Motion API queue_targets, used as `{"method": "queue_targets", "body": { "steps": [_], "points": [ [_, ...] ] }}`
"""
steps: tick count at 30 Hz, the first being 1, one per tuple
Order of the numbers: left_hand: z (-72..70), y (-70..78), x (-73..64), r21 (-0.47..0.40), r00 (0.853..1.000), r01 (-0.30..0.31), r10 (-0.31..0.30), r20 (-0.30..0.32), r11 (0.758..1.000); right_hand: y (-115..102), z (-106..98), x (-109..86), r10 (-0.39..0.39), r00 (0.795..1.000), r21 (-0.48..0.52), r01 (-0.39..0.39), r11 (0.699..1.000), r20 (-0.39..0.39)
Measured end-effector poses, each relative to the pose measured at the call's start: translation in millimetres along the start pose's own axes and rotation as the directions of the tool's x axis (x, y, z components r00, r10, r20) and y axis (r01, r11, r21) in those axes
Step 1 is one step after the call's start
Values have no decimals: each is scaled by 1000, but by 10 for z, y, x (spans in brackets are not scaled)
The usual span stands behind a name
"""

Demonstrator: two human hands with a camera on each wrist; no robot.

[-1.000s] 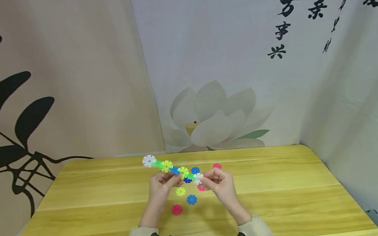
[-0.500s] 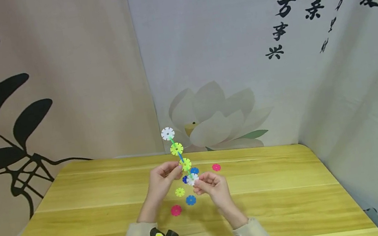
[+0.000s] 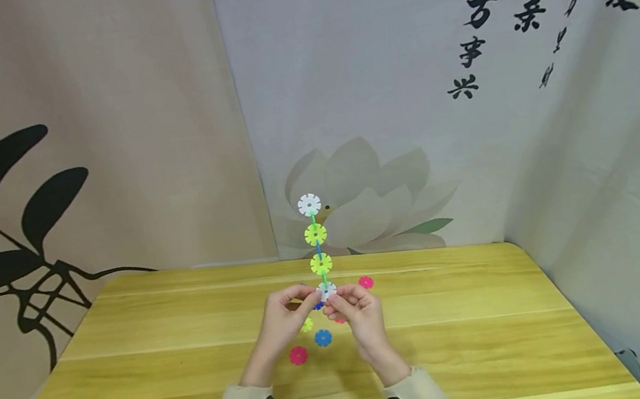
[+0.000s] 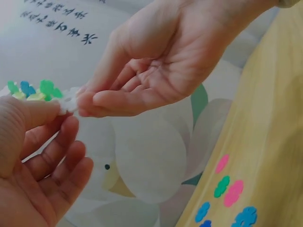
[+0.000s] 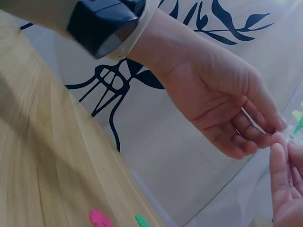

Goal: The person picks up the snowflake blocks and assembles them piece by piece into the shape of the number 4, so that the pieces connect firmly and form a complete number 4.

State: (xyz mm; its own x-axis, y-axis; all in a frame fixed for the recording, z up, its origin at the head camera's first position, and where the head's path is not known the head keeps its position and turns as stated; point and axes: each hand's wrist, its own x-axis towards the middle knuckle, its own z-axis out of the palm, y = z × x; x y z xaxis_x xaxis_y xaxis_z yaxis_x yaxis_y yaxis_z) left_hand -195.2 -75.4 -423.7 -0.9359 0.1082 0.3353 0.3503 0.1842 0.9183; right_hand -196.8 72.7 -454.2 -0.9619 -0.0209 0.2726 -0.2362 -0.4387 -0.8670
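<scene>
A straight chain of slotted snowflake building discs stands upright between my hands in the head view. Its top is a white disc [image 3: 309, 205], with yellow discs [image 3: 320, 264] lower down and green and blue discs seen edge-on between them. My left hand [image 3: 281, 318] pinches the lowest white disc [image 3: 326, 289] from the left. From the right, my right hand [image 3: 365, 318] pinches that same disc with thumb and forefinger. In the left wrist view the fingertips of both hands meet at the white disc [image 4: 70, 101], covering part of it.
Loose discs lie on the wooden table [image 3: 492, 333] under and around the hands: a pink disc [image 3: 298, 355], a blue disc [image 3: 323, 338], a yellow disc [image 3: 306, 325] and another pink one farther back. A green disc [image 4: 221, 187] shows in the left wrist view. A printed curtain [image 3: 161, 148] hangs behind.
The chain has swung from slanting left to upright and risen. My left hand has moved from the chain's middle down to the lowest white disc; my right hand has shifted slightly left.
</scene>
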Motion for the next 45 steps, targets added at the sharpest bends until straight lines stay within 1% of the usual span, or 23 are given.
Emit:
{"method": "queue_targets", "body": {
  "steps": [3,5,6,8,10,12,15,17,19,22,23,25,28,30,32,35,36,38,39,41,43,45],
  "points": [
    [33,23,-8,28,998,1,1,-62,1000,21,20,6,3,1000,8,-3,1000,-5],
    [45,49,-16,51,996,5,-1,-90,999,29,29,9,5,1000,-2,-5,1000,-6],
    [45,48,-22,56,995,-13,18,-102,998,32,31,11,10,1000,-12,-10,1000,-7],
    [35,31,-29,45,993,-26,31,-110,999,34,30,14,18,1000,-39,-19,999,-7],
    [9,71,-47,4,995,-24,24,-99,1000,39,11,22,28,1000,-69,-28,997,-9],
    [-15,9,-48,-42,996,-34,31,-88,999,49,-31,43,47,999,-103,-48,994,-14],
    [-42,-48,-53,-81,997,4,-11,-81,997,67,-125,102,78,996,-174,-82,981,-31],
    [-52,-159,-51,-83,995,7,-15,-98,997,91,-209,164,104,993,-237,-113,965,-49],
    [-66,-192,-66,-82,993,18,-28,-117,996,122,-298,232,119,989,-321,-140,937,-82],
    [-79,-234,-86,-66,991,21,-29,-133,998,194,-449,337,126,982,-453,-177,874,-140],
    [-82,-242,-92,-60,990,21,-29,-136,998,215,-494,367,125,979,-496,-188,848,-159],
    [-89,-255,-99,-36,989,18,-23,-143,999,260,-579,430,97,979,-593,-186,783,-178],
    [-100,-254,-109,-17,988,12,-15,-156,1000,318,-685,518,38,984,-733,-155,663,-173],
    [-108,-248,-115,-14,987,-2,0,-162,1000,346,-743,570,3,985,-804,-141,578,-171],
    [-122,-241,-124,-28,986,-15,10,-167,1000,371,-788,617,-16,987,-855,-131,502,-161],
    [-137,-226,-129,-35,985,-33,27,-169,999,398,-835,671,-13,988,-902,-132,410,-151],
    [-142,-217,-131,-38,985,-43,37,-168,998,406,-848,687,-10,990,-918,-126,375,-140],
    [-151,-181,-136,-44,986,-56,48,-162,997,425,-868,714,1,992,-942,-117,316,-123],
    [-158,-144,-143,-46,986,-61,53,-158,997,435,-873,727,7,993,-949,-113,294,-116],
    [-172,-74,-155,-65,989,-51,41,-145,997,451,-882,748,22,995,-963,-101,251,-99],
    [-187,3,-168,-78,991,-25,14,-136,997,465,-890,767,26,996,-971,-88,224,-84],
    [-203,63,-181,-75,991,1,-11,-133,997,476,-901,787,20,998,-977,-59,206,-56]
  ]
}}
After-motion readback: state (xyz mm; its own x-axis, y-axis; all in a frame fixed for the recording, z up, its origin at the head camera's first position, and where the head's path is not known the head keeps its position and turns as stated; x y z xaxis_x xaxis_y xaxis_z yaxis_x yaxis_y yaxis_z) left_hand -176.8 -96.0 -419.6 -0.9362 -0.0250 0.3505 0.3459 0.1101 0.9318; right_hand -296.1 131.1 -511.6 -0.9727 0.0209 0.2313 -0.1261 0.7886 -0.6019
